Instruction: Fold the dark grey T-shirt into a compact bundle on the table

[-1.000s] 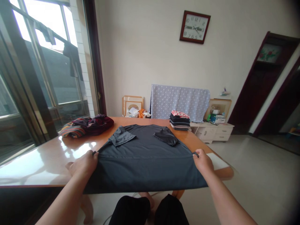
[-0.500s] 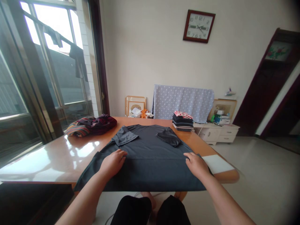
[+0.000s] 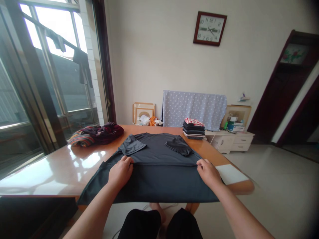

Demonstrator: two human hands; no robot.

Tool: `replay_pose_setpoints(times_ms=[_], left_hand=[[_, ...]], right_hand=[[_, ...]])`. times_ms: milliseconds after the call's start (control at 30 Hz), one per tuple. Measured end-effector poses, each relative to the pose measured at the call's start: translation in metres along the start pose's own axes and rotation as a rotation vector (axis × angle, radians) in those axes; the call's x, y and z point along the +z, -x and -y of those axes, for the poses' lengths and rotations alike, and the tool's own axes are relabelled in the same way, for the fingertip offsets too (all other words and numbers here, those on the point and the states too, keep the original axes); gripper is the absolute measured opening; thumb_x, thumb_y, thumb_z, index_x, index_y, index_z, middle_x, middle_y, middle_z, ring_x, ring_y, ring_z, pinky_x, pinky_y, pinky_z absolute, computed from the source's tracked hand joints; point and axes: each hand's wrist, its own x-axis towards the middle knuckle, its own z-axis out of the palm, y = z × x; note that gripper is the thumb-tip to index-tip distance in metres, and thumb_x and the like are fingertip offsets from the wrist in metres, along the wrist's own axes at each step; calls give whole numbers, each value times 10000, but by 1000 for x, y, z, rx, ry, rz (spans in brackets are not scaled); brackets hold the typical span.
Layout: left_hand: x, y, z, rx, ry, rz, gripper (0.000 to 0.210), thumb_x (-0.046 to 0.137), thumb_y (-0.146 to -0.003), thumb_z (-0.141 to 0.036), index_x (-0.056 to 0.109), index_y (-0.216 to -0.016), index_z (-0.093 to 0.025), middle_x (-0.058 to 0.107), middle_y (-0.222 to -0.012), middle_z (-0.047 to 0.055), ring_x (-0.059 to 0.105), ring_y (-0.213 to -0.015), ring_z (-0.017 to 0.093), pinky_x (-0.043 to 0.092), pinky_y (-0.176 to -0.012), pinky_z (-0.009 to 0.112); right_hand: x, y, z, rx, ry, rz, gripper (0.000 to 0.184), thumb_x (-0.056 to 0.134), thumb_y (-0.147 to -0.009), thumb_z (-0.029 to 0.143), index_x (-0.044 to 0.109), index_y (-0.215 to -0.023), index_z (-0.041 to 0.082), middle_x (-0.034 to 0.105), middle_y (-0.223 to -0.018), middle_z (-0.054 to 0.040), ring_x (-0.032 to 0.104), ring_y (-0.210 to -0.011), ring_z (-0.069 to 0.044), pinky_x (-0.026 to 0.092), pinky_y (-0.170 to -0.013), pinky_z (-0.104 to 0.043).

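Note:
A dark grey T-shirt (image 3: 159,149) lies spread over the near part of the table, its neck toward the far side. Both sleeves are turned inward over the body, and the lower end hangs a little past the table's near edge. My left hand (image 3: 121,170) is closed on the cloth at the left, and my right hand (image 3: 208,172) pinches it at the right, level with the left. Between the two hands a raised crease runs straight across the shirt. The fingertips are partly hidden by the knuckles.
On the wooden table (image 3: 174,128), a bundle of striped and dark red cloth (image 3: 97,133) lies at the far left. A stack of folded clothes (image 3: 193,128) stands far right. A white sheet (image 3: 231,173) lies at the right edge. Beyond stands a low white cabinet (image 3: 240,142).
My fingers have closed on the shirt on both sides, and the cloth between them has drawn up into a sharper crease. The hands have barely shifted.

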Motion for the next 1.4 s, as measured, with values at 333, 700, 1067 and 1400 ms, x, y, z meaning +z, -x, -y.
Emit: replay_pose_setpoints(times_ms=[333,700,1067,1400], left_hand=[[11,0,11,-9,-14,24,215,489,-942,-353,626,-1060,-237,626,-1162,111,577,-1089,290,405,-857,397],[0,11,48,-112,-77,-63,316,429,-975,-398,658,-1115,-231,628,-1197,100,597,-1099,273,407,-966,410],[2,11,85,-190,-37,50,463,430,-935,-542,637,-1192,-217,606,-1309,122,546,-1239,304,410,-1016,407],[7,5,93,-188,-25,85,545,385,-923,-599,614,-1244,-222,575,-1354,136,531,-1254,339,411,-1020,459]], right_hand=[[7,5,-7,-76,45,9,269,503,-918,257,702,-1100,257,694,-1150,-57,625,-1020,-224,444,-847,-304],[33,2,-35,-145,26,30,321,475,-915,395,725,-1075,274,720,-1183,-58,648,-1082,-274,462,-953,-385],[32,-11,-48,118,-465,112,355,570,-850,454,747,-1080,249,724,-1191,-64,641,-1134,-264,460,-1015,-371],[12,-9,-41,438,-993,-10,374,704,-763,399,742,-1096,232,709,-1256,-76,607,-1235,-276,433,-1085,-381]])
